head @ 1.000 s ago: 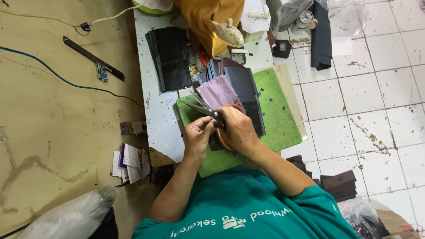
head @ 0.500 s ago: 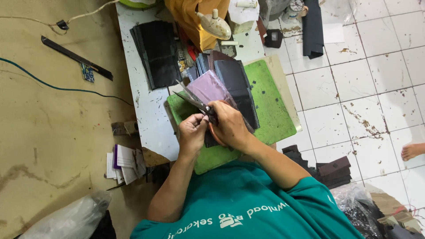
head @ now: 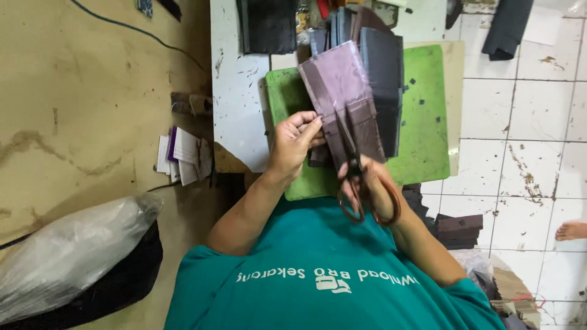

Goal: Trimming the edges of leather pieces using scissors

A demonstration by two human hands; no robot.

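Note:
My left hand (head: 295, 143) pinches the lower left edge of a purple-brown stitched leather piece (head: 339, 85), holding it up over a green cutting mat (head: 425, 122). In my right hand (head: 370, 189) are scissors (head: 353, 177) with brown-red handles; the blades point up along the middle of the piece. A dark grey leather piece (head: 382, 67) lies behind it on the mat.
The mat lies on a small white table (head: 235, 91) with a stack of black leather pieces (head: 268, 24) at its far end. Paper cards (head: 180, 156) lie on the brown floor to the left, a plastic-wrapped bundle (head: 73, 250) nearer. Dark leather scraps (head: 458, 226) sit on the tiled floor to the right, where another person's bare foot (head: 572, 231) shows.
The camera has come much closer to the table. My right hand has drawn back toward me with the scissors, and the purple-brown piece now stands more upright in my left hand.

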